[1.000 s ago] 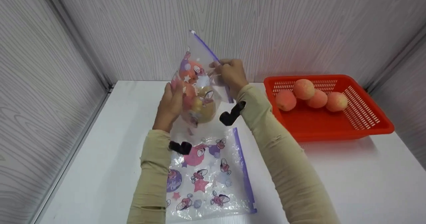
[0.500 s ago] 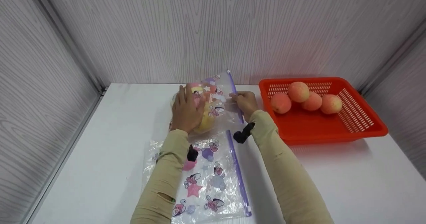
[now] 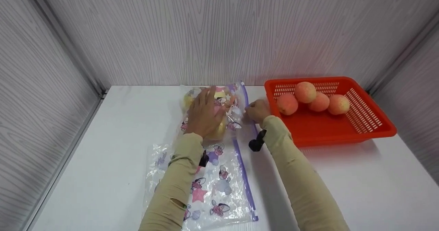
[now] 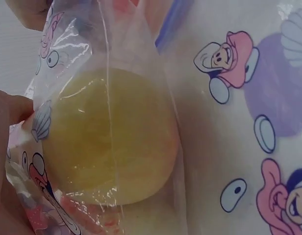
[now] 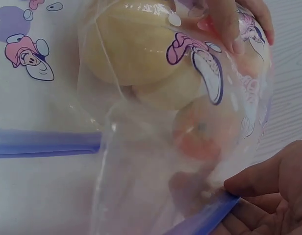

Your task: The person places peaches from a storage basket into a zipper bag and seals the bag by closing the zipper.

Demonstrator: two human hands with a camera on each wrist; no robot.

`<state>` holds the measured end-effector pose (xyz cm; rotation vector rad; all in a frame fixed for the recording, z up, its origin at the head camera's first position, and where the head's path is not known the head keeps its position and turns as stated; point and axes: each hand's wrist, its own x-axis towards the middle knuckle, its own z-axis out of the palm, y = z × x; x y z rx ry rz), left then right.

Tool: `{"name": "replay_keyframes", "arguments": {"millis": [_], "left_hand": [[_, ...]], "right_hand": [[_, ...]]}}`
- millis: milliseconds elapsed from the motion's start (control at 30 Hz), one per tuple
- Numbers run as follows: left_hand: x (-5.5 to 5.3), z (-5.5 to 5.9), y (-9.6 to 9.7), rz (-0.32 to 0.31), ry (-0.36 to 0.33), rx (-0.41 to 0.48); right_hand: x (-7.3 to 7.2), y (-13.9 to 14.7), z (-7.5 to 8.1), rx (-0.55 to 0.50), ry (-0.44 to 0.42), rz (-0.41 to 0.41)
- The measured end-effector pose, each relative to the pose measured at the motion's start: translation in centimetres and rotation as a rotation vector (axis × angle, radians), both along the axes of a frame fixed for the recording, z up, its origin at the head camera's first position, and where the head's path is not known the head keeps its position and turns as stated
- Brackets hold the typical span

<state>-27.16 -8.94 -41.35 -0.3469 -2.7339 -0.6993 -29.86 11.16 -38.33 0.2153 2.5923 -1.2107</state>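
A clear zip bag printed with cartoon figures lies on the table near the back wall. Round fruits show through its plastic, among them a yellow one and a reddish-orange one that look like peaches. My left hand rests on top of the bag, fingers extended over the fruit. At the bag's right side, my right hand pinches the purple zip edge between thumb and fingers. A second printed zip bag lies flat nearer me, partly under my left forearm; it looks flat.
To the right stands a red plastic basket with several peaches at its back left. Its left wall is close to my right hand. A grey wood-grain panel rises behind the white table.
The fruit-filled bag has come down from a raised, tilted position onto the table. My left hand has gone from its side to its top. My right hand has moved down and right with the zip edge.
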Motion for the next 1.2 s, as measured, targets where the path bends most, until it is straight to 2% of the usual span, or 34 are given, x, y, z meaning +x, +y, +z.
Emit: {"name": "replay_keyframes", "arguments": {"millis": [167, 300, 433, 567, 767, 933, 1067, 1200], "left_hand": [[0.0, 0.5, 1.1, -0.019, 0.036, -0.017], [-0.1, 0.6, 1.4, -0.002, 0.027, 0.014], [-0.1, 0.4, 1.0, 0.028, 0.010, 0.016], [-0.1, -0.1, 0.7, 0.034, -0.038, -0.004], [-0.1, -0.6, 0.9, 0.024, -0.112, -0.017], [-0.2, -1.4, 0.8, 0.077, -0.189, -0.125], [-0.7, -1.7, 0.8, 0.106, -0.240, -0.170], [-1.1, -1.8, 0.7, 0.150, -0.304, -0.210]], "right_hand": [[0.2, -0.2, -0.5, 0.057, 0.052, 0.055], [0.1, -0.1, -0.7, 0.125, 0.059, 0.068], [0.0, 0.0, -0.7, 0.076, 0.022, 0.062], [0.1, 0.2, -0.6, 0.080, 0.007, 0.086], [0.2, 0.5, -0.6, 0.081, 0.034, 0.110], [0.1, 0.3, -1.1, 0.082, 0.095, 0.052], [0.1, 0.3, -1.3, 0.088, 0.123, -0.002], [0.0, 0.7, -1.8, 0.152, 0.118, 0.004]]}}
